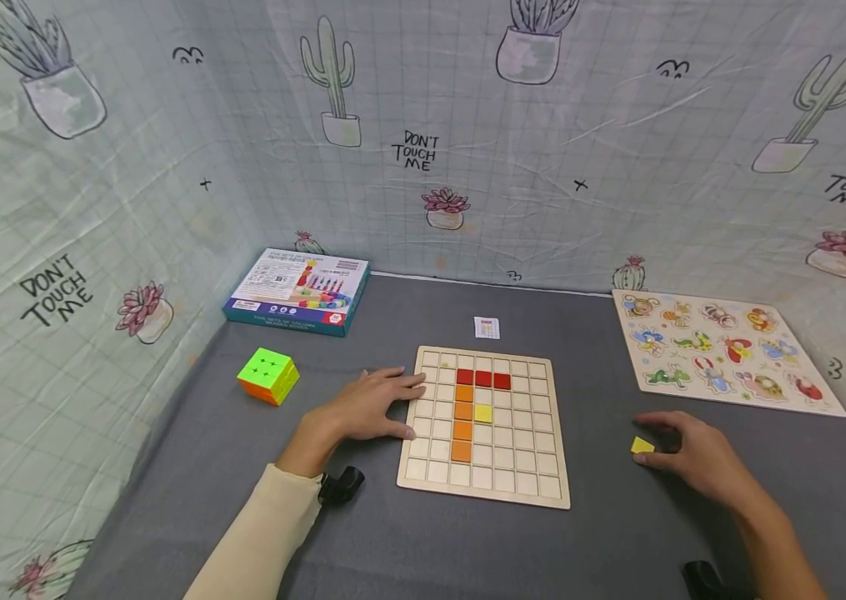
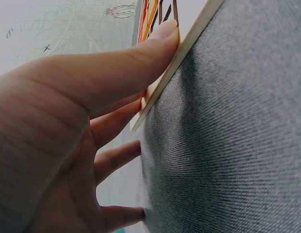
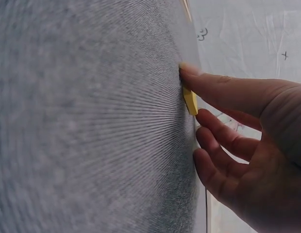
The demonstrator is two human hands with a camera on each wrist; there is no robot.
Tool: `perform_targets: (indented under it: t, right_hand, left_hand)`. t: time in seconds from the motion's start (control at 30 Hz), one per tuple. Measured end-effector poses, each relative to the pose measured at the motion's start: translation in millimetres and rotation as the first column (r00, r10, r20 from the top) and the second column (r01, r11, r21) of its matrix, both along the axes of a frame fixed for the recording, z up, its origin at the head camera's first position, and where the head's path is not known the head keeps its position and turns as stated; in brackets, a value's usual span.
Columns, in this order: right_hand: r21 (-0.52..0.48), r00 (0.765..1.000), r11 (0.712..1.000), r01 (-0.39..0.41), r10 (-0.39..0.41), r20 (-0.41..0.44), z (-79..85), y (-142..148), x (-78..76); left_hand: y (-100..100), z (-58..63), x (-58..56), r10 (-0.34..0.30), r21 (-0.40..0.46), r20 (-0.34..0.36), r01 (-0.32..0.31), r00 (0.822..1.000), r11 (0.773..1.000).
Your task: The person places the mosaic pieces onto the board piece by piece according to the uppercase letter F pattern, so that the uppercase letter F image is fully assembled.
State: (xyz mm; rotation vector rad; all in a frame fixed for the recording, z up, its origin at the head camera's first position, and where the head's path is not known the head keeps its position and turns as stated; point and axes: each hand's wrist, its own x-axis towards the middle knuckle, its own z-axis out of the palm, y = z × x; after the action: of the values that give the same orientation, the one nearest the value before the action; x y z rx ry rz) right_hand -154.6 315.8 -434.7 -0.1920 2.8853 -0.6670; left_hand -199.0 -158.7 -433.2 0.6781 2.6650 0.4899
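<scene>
A square wooden grid board [image 1: 516, 458] lies on the grey cloth, holding red tiles [image 1: 483, 379] in a short row, a column of orange tiles [image 1: 463, 430] and one yellow tile [image 1: 483, 413]. My left hand [image 1: 370, 406] rests at the board's left edge, fingers spread; its thumb [image 2: 160, 46] presses the rim in the left wrist view. Off to the right, my right hand [image 1: 696, 458] is at a loose yellow tile [image 1: 643, 446] on the cloth. The thumb is right against that tile, while the index finger stretches beyond it with a gap. In the right wrist view the tile [image 3: 190, 101] shows between thumb and fingertips.
A puzzle cube [image 1: 268, 376] and a flat game box [image 1: 298, 289] sit at the left. Behind the board lies a small printed card [image 1: 487, 327]. An insect picture board [image 1: 726, 346] is at the back right. Patterned fabric walls [image 1: 423, 100] rise around the cloth.
</scene>
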Motion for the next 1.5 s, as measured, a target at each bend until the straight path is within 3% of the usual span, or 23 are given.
perform_targets:
  t: [0.37,0.73,1.0,1.5]
  right_hand:
    - [-0.011,1.000,1.000,0.013,-0.013,0.028,-2.8,0,-2.0]
    - [-0.081,0.999,0.996,0.034,-0.033,0.016,8.0,-18,-3.1]
    - [-0.101,0.996,0.995,-0.024,0.015,-0.091,12.1,-41,-7.6]
    - [-0.234,0.997,0.970,-0.068,0.056,-0.060,0.0,-94,-16.5]
  left_hand:
    - [1,-0.3,0.1,-0.001,-0.007,0.001,0.001,1.000,1.000]
    - [0,-0.4,-0.1,-0.019,0.008,-0.011,0.019,1.000,1.000]
    - [0,-1.0,-0.1,-0.020,0.006,-0.006,0.020,1.000,1.000]
    - [1,-0.6,1.1,-0.002,0.013,0.008,0.002,1.000,1.000]
